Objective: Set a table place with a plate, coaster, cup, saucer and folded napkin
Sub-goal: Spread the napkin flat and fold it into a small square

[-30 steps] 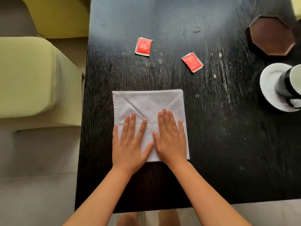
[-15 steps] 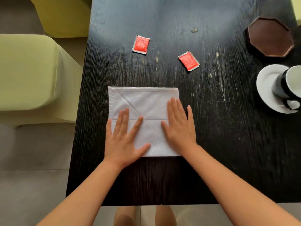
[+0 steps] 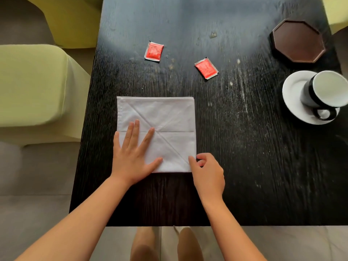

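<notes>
Two hands work on one white napkin (image 3: 160,127). At about 8 o'clock from the cloth's middle, the left hand (image 3: 131,157) lies flat with its fingers spread, palm pressing the near-left part of the napkin onto the table (image 3: 244,176). At about 5 o'clock from the middle, the right hand (image 3: 207,174) has its thumb and curled forefinger closed on the napkin's near-right corner; whether the corner is lifted cannot be told.

The napkin is folded square, lies flat in the middle of the dark wooden table, and shows one crease across it and diagonal creases meeting near the middle. At 12 o'clock from it lie two red sachets: the left sachet (image 3: 154,51) and, further right and nearer, the right sachet (image 3: 206,68), well apart from each other and from the cloth.

Towards 2 o'clock sits one brown octagonal coaster (image 3: 298,41) near the far right edge. Nearer, at about 3 o'clock, one white saucer (image 3: 293,91) carries one cup (image 3: 327,89), dark outside and white inside, its handle turned towards the viewer. Coaster and saucer stand near each other but not touching. No object lies between the napkin and the saucer.

Two green chairs stand off the table: one chair (image 3: 32,85) at 9 o'clock, another chair (image 3: 71,19) at 11 o'clock.
</notes>
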Available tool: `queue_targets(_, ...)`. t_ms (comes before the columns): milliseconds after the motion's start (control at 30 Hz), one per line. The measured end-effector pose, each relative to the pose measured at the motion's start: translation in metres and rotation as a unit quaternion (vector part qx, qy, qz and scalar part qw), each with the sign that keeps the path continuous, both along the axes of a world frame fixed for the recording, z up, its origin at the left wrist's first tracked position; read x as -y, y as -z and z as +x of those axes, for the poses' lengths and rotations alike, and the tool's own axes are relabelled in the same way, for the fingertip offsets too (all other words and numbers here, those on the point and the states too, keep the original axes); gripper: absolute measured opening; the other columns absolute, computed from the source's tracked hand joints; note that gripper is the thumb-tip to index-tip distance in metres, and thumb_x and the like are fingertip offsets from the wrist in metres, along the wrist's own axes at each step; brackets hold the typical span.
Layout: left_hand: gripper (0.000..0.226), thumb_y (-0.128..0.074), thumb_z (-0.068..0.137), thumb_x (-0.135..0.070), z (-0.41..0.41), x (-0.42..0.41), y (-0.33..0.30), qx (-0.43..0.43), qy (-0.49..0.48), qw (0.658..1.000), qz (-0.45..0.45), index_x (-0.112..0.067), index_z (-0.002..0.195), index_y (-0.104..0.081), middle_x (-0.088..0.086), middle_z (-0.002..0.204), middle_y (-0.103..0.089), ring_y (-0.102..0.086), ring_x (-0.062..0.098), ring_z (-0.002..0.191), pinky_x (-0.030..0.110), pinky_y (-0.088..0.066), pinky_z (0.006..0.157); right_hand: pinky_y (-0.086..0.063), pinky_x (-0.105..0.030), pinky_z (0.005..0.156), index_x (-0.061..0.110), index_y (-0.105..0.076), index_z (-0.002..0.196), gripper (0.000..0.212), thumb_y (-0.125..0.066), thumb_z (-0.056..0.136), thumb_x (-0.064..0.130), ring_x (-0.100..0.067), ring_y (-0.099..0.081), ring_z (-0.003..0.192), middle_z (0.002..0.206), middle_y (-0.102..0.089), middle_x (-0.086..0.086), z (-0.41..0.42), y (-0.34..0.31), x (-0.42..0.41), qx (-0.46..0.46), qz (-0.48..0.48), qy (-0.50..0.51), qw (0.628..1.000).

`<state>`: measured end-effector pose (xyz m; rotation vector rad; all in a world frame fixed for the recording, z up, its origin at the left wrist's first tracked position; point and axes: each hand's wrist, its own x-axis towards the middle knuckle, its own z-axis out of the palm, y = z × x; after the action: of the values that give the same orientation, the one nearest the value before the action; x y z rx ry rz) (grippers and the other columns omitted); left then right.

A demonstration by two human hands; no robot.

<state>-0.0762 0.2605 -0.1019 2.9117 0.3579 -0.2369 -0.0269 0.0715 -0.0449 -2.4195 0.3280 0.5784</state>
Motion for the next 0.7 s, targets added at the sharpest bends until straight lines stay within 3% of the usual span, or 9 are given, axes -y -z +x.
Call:
queue_targets(100,0.086,-0.030,0.073,-0.071,-0.002,0.002,-0.003,-0.010,-0.002,1.000,0.000,-0.030,0.146,-0.012,0.015,0.158,-0.007,-0.005,0.028,0.146,0.061,-0.006,0.112,-0.049,-0.033,0.068,0.017,-0.059,0.077,0.018,-0.058,0.086,0.032,-0.016,-0.056,0.071,0.078,-0.060,0.000,0.001,0.000,-0.001,-0.028,0.002,-0.002,1.000)
queue_targets(267,0.076,-0.026,0.081,-0.065,0.000,0.036,-0.011,0.034,0.014,0.999,-0.021,-0.031,0.147,-0.007,0.008,0.157,0.003,0.003,0.020,0.146,0.060,0.009,0.110,-0.043,-0.031,0.062,0.014,-0.057,0.071,0.020,-0.058,0.084,0.030,-0.017,-0.056,0.069,0.073,-0.061,0.000,0.000,-0.001,0.034,-0.039,0.012,-0.012,0.999)
queue_targets(367,0.068,-0.029,0.086,-0.059,0.024,0.084,-0.015,0.072,0.098,0.992,-0.023,-0.031,0.147,-0.016,0.006,0.157,-0.007,-0.005,0.022,0.146,0.059,0.003,0.111,-0.044,-0.031,0.061,0.018,-0.060,0.071,0.018,-0.060,0.082,0.032,-0.014,-0.057,0.069,0.071,-0.062,0.004,0.001,-0.003,0.065,-0.043,-0.008,-0.024,0.999)
queue_targets(500,0.065,-0.024,0.085,-0.057,0.050,0.115,-0.009,0.029,0.137,0.990,-0.020,-0.031,0.145,-0.025,0.004,0.156,-0.020,-0.017,0.029,0.144,0.060,-0.006,0.112,-0.041,-0.027,0.056,0.022,-0.061,0.069,0.017,-0.062,0.082,0.033,-0.008,-0.056,0.067,0.067,-0.061,0.009,-0.002,-0.006,0.101,-0.051,-0.023,-0.023,0.998)
queue_targets(700,0.071,-0.017,0.084,-0.057,0.036,0.059,0.005,0.014,0.014,1.000,-0.016,-0.026,0.148,-0.013,-0.003,0.154,0.002,0.003,0.012,0.142,0.052,0.005,0.114,-0.040,-0.027,0.057,0.025,-0.057,0.068,0.020,-0.058,0.085,0.035,-0.006,-0.055,0.065,0.067,-0.059,0.012,-0.003,-0.005,0.119,-0.034,-0.027,-0.056,0.997)
